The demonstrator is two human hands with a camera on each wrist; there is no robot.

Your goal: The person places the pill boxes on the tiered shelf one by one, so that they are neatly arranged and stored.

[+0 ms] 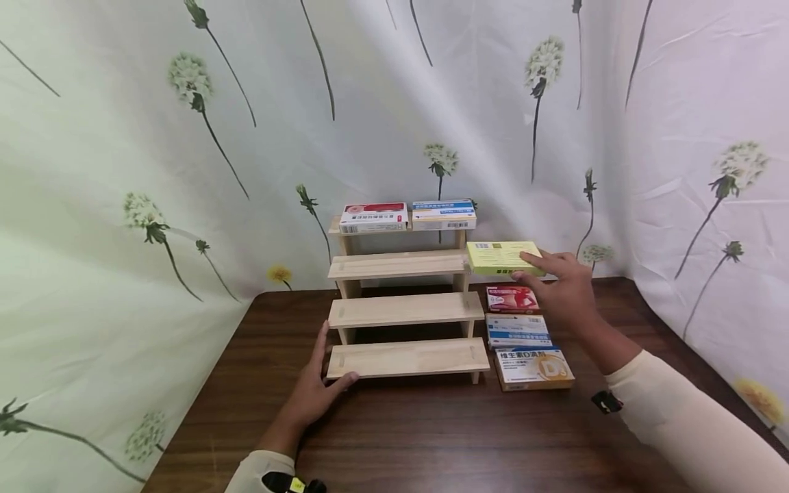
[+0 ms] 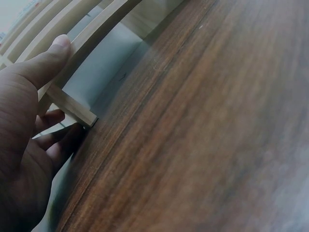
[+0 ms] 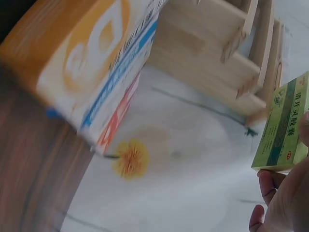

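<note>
A four-step wooden rack (image 1: 407, 309) stands on the table. My left hand (image 1: 316, 392) grips its lower left corner: the thumb lies at the front edge of the lowest step, and the other fingers reach around the side, behind the leg in the left wrist view. With thumb and fingers, my right hand (image 1: 562, 284) holds a yellow-green medicine box (image 1: 502, 255) in the air by its right end. The box is close to the right end of the second step from the top. Its green printed face (image 3: 282, 125) shows in the right wrist view.
Two medicine boxes, one red and white (image 1: 373, 218) and one blue and white (image 1: 444, 214), lie on the top step. Right of the rack are a red box (image 1: 511, 299), a blue-white box (image 1: 518, 331) and a vitamin D box (image 1: 533, 370). Dandelion-print cloth (image 1: 370, 82) hangs behind.
</note>
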